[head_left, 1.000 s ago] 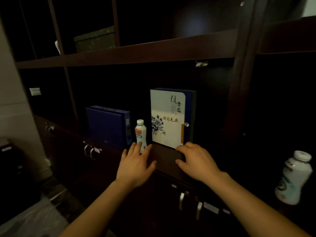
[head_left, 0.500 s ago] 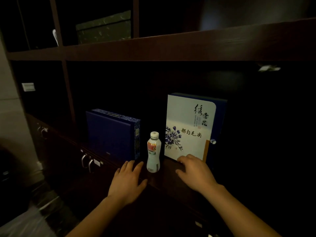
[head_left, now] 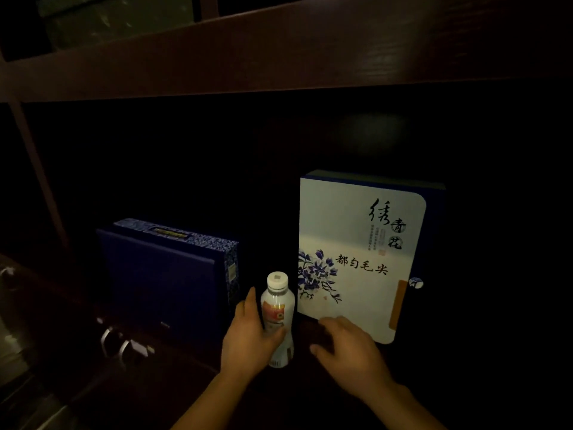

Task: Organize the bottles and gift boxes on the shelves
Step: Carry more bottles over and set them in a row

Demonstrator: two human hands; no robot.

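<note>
A small white bottle (head_left: 278,308) with a red label and white cap stands upright on the dark shelf, between two upright gift boxes. My left hand (head_left: 249,339) wraps round its lower body, thumb across the front. To the bottle's right stands a white gift box (head_left: 359,243) with blue flowers and black calligraphy. My right hand (head_left: 347,346) rests with relaxed fingers at that box's bottom front corner, holding nothing. Left of the bottle stands a dark blue gift box (head_left: 167,280).
A thick dark wooden shelf board (head_left: 279,54) runs overhead, with a greenish box (head_left: 102,17) on it at upper left. Metal cabinet handles (head_left: 114,342) sit below the shelf edge at left. An upright divider (head_left: 34,169) bounds the compartment on the left. The lighting is very dim.
The view has come closer to the shelf. My left hand moved right from the shelf edge and took hold of the bottle. My right hand stays by the white box's bottom corner.
</note>
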